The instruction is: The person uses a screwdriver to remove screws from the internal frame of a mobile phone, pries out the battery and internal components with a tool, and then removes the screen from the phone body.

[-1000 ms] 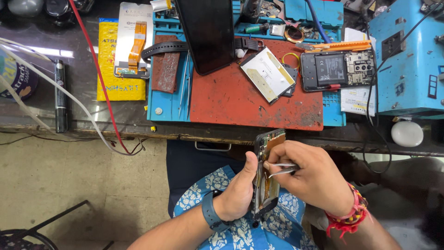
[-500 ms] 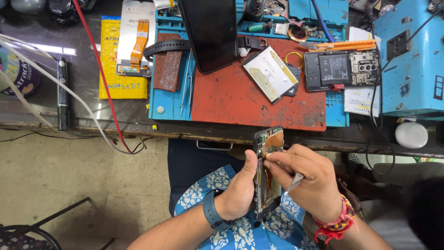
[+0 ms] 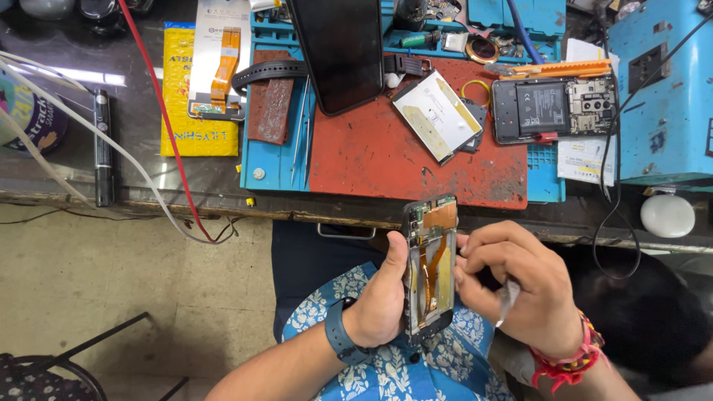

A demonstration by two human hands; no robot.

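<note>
My left hand (image 3: 382,301) grips an opened phone frame (image 3: 431,267) upright in my lap, its inside facing me with an orange flex cable running down it. My right hand (image 3: 516,286) is curled against the frame's right edge, fingertips touching it, and holds metal tweezers (image 3: 508,301) whose shaft points down and away from the phone. A dark watch band sits on my left wrist and red thread bands on my right wrist.
The workbench ahead carries a red mat (image 3: 386,160) on a blue tray (image 3: 271,167), a black phone screen (image 3: 334,52), a battery (image 3: 438,111), another opened phone (image 3: 553,108), a yellow packet with a flex cable (image 3: 197,89), white and red cables (image 3: 160,126), and a blue machine (image 3: 665,89).
The tweezers' tip has left the phone's inside; my right hand turned so the tweezers point downward, and its fingertips now rest on the frame's right edge. The left hand keeps its grip.
</note>
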